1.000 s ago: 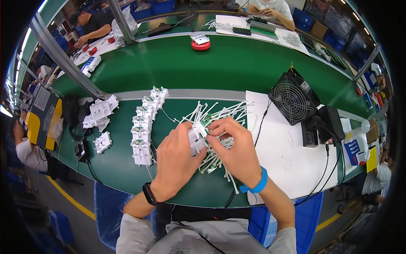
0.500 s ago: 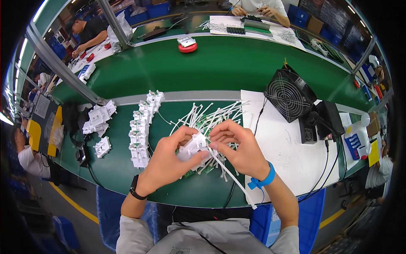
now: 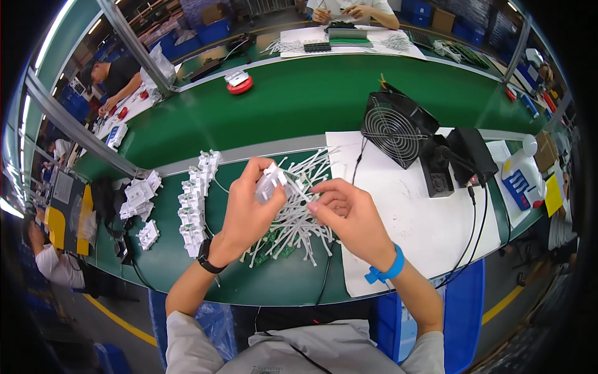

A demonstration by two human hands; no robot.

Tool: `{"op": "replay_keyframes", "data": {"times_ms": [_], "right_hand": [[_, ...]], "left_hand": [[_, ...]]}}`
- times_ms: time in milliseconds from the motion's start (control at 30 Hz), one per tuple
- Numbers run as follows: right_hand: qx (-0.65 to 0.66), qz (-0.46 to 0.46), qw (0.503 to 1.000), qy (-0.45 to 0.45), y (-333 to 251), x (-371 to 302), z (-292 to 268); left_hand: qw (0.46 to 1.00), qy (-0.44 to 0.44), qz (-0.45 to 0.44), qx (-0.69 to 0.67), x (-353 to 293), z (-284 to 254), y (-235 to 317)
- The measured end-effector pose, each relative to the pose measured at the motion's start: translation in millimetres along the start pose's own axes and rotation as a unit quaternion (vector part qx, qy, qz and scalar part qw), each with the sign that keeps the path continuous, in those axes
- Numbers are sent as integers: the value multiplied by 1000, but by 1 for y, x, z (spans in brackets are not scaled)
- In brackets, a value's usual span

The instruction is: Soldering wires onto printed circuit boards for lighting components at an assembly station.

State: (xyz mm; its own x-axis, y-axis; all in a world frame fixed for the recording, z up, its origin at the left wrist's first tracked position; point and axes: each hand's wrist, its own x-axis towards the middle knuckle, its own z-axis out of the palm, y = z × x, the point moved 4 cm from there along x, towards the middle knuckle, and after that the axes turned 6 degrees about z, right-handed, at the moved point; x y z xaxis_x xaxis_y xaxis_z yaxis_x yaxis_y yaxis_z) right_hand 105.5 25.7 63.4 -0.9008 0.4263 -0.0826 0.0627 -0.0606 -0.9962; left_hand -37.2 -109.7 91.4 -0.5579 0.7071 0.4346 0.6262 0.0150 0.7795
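Observation:
My left hand [image 3: 246, 209] grips a white plastic housing [image 3: 266, 184], fingers wrapped round it, above the work table. A white cable [image 3: 295, 187] runs from the housing toward my right hand [image 3: 352, 218]. My right thumb and forefinger pinch at the cable, with the other fingers curled in. Below both hands spreads a heap of white cables [image 3: 299, 225] with white ends. Small green circuit boards [image 3: 265, 250] show among them at the near side. Left of my left hand stands a row of white housings [image 3: 192, 209] set end to end.
Loose white housings [image 3: 138, 194] lie farther left. A black fan [image 3: 393, 128], a black power box [image 3: 470, 156] and a white bottle [image 3: 522, 174] stand at right by a white sheet [image 3: 398, 230]. Beyond, a red round object [image 3: 239, 86] sits on a green surface; co-workers sit past it.
My left hand has lifted the housing up and left, tilting it. My right hand has drawn slightly apart from it. The cable that hung toward the table edge no longer hangs there. The view has shifted.

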Motion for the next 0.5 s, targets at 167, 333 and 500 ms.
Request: {"op": "replay_keyframes", "data": {"times_ms": [167, 333, 500], "right_hand": [[-293, -270, 899, 181, -15, -27, -3], [-470, -262, 805, 250, -1, -31, -12], [-393, -258, 840, 273, -4, -47, -44]], "left_hand": [[998, 15, 26, -48, 25, 47, 7], [978, -39, -73, -194, 31, 102, 13], [978, -91, -57, -179, 43, 124, -2]]}}
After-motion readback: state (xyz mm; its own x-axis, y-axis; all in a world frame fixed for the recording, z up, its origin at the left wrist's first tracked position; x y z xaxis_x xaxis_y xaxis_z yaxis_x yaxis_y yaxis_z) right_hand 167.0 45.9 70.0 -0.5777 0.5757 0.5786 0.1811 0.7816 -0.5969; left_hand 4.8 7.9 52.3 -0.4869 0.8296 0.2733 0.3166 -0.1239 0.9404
